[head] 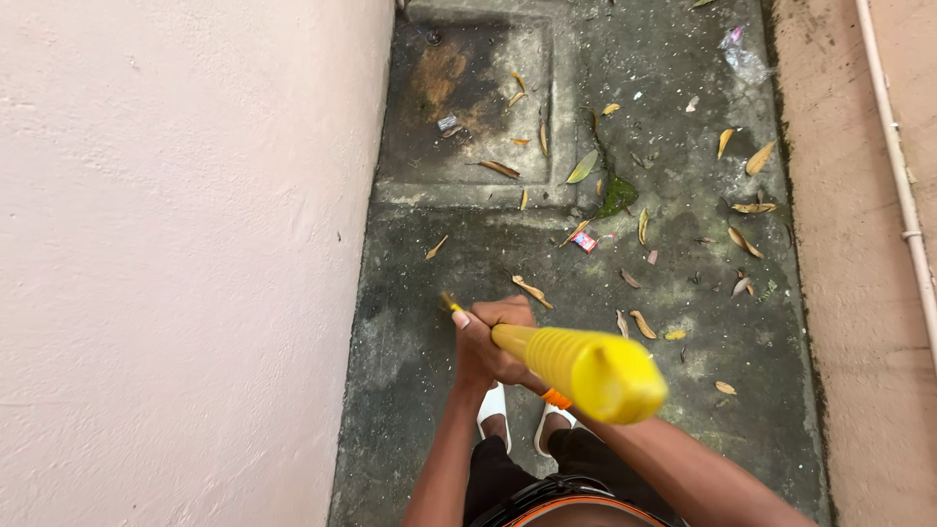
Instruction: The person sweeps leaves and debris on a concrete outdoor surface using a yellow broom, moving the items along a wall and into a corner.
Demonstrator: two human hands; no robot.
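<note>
Sweeping of a narrow outdoor passage looks to be the step in hand. A yellow ribbed handle [576, 366] points up toward the camera, its capped end close under the lens and its lower end hidden behind the hands, so the head of the tool is out of view. The left hand [488, 342] is wrapped tight around the handle, fingers curled over it; the right hand is hidden behind the thick handle end, and whether it is closed I cannot tell, though its forearm runs up to the shaft.

Dry leaves [639, 322] lie scattered on the dark, mossy concrete floor [410, 361] ahead, with a small red wrapper [584, 241] among them. Reaching them would probably call for a forward stroke.

Room is tight: a pale pink wall [176, 263] on the left, a tan wall with a thin pipe [903, 195] on the right, and a sunken drain slab [468, 107] beyond.
</note>
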